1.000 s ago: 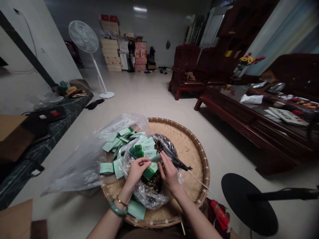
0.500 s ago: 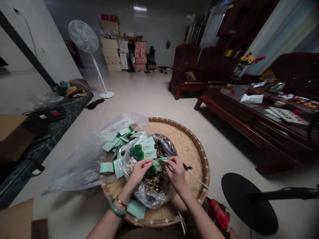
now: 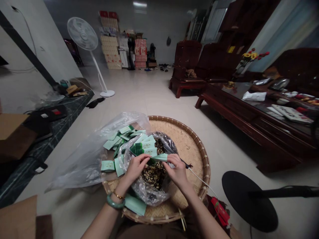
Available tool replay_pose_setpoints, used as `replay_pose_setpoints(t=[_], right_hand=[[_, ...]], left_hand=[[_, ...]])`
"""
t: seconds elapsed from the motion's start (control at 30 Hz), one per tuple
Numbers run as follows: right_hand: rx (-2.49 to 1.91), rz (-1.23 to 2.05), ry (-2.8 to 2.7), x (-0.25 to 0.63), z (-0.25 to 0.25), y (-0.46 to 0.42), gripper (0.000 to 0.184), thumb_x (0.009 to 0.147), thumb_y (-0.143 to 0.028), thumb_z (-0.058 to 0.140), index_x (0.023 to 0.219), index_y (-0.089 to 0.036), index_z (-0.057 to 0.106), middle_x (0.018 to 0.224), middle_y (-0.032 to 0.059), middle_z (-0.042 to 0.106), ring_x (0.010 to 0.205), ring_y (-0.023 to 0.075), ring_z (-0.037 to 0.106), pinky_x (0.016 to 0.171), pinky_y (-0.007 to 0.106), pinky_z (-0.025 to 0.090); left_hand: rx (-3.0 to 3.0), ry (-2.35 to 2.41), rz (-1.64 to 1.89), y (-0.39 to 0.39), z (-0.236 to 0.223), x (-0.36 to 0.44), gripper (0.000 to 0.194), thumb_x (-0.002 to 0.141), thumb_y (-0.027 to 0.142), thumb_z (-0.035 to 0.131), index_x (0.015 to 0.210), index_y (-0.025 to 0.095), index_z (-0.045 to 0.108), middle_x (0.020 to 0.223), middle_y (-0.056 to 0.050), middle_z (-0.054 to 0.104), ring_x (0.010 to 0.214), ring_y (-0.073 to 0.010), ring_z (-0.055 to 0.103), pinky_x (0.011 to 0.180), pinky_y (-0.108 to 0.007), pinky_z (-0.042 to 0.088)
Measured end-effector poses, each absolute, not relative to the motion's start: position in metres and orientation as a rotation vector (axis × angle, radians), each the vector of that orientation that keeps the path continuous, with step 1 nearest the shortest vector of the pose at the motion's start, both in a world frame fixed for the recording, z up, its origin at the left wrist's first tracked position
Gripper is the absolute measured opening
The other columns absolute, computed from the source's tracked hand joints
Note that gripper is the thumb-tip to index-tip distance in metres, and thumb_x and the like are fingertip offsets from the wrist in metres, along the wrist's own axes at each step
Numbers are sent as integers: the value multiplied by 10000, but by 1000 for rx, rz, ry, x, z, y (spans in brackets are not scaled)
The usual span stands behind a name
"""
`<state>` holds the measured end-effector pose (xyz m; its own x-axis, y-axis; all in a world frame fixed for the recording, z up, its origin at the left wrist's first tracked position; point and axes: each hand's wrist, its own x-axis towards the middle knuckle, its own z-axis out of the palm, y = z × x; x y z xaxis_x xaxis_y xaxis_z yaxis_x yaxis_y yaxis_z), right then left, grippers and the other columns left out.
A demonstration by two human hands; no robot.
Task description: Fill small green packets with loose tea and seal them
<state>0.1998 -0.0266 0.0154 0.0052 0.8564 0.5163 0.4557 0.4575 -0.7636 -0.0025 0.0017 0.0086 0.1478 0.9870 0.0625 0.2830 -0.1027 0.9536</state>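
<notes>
My left hand (image 3: pixel 136 168) and my right hand (image 3: pixel 177 171) both pinch a small green packet (image 3: pixel 158 158) between them, held over a clear plastic bag of dark dried bits (image 3: pixel 154 174). That bag lies in a round woven bamboo tray (image 3: pixel 191 146) on my lap. Several more green packets (image 3: pixel 143 146) rest on the bag's far rim, and others (image 3: pixel 117 141) spill from a larger clear bag (image 3: pixel 82 162) to the left. A black tool with a white cord (image 3: pixel 185 163) lies just behind my right hand. A jade bangle sits on my left wrist.
A dark wooden coffee table (image 3: pixel 251 119) with papers runs along the right. A black round fan base (image 3: pixel 249 200) stands at lower right. A dark marble ledge (image 3: pixel 50 132) with boxes lines the left. A white standing fan (image 3: pixel 83 35) and stacked cartons (image 3: pixel 117 53) stand far back.
The packet was lifted from low in the bag up between both hands; my right hand moved off the black tool and closed on the packet's right end. The view shifted slightly.
</notes>
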Motion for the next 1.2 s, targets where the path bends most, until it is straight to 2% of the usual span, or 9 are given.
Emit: replay_pose_setpoints(t=[0.2, 0.3, 0.47, 0.67, 0.77, 0.87, 0.97, 1.1, 1.2], right_hand=[[-1219, 903, -1585, 197, 17, -23, 158, 771, -294, 640, 876, -203, 716, 814, 36, 713, 743, 213, 643, 716, 332, 520], [-1244, 1074, -1514, 193, 13, -20, 154, 748, -338, 662, 743, -186, 691, 683, 4, 669, 657, 191, 605, 661, 307, 508], [-1132, 1175, -1201, 193, 15, -18, 261, 741, -459, 650, 744, -200, 617, 688, -7, 612, 622, 149, 545, 573, 251, 486], [-1071, 1538, -1188, 198, 18, -19, 346, 652, -494, 736, 785, -186, 648, 707, -2, 612, 627, 143, 528, 594, 268, 480], [-1097, 1600, -1123, 198, 10, -18, 430, 673, -587, 688, 737, -164, 647, 644, -3, 570, 573, 121, 458, 534, 251, 429], [-1111, 1607, -1095, 199, 5, -16, 494, 706, -652, 621, 737, -160, 648, 674, 11, 577, 602, 130, 450, 554, 259, 406], [-1123, 1610, -1130, 201, 7, -13, 492, 740, -663, 578, 746, -178, 660, 692, 15, 601, 675, 166, 492, 660, 298, 430], [-1042, 1673, -1157, 198, 9, -6, 498, 786, -669, 516, 870, -211, 690, 823, 28, 670, 866, 210, 556, 888, 351, 410], [-932, 1739, -1157, 190, 7, -1, 486, 814, -646, 502, 946, -216, 689, 920, 36, 686, 985, 209, 558, 981, 377, 366]], left_hand=[[1769, 1230, 1058, 3, 21, -2, 157, 804, 285, 593, 846, 253, 741, 760, -5, 741, 648, -186, 660, 643, -256, 498], [1818, 1213, 1020, 2, 21, 1, 160, 813, 277, 587, 852, 254, 741, 825, -11, 747, 746, -197, 670, 730, -267, 488], [1640, 1278, 984, 6, 10, -2, 215, 802, 338, 592, 910, 203, 720, 747, -15, 716, 582, -174, 632, 556, -244, 462], [1558, 1191, 904, 8, 10, -3, 361, 799, 448, 567, 569, 171, 545, 511, 43, 503, 508, -153, 605, 450, -195, 368], [1599, 1181, 857, 8, 10, -1, 408, 803, 484, 541, 548, 172, 474, 503, 59, 436, 488, -135, 576, 435, -184, 359], [1674, 1189, 840, 10, 8, -2, 362, 856, 462, 469, 687, 163, 580, 592, 33, 531, 520, -136, 564, 462, -208, 419], [1899, 1303, 904, 9, 9, -3, 327, 884, 365, 476, 1120, 178, 605, 899, -55, 674, 741, -194, 624, 659, -293, 507], [2420, 1282, 904, 3, 15, 1, 687, 760, 285, 691, 1381, 216, 407, 1393, -138, 471, 1129, -312, 486, 954, -478, 415], [2607, 1170, 768, 1, 16, 5, 726, 729, 166, 706, 1381, 247, 395, 1393, -108, 474, 1106, -299, 466, 945, -488, 421]])
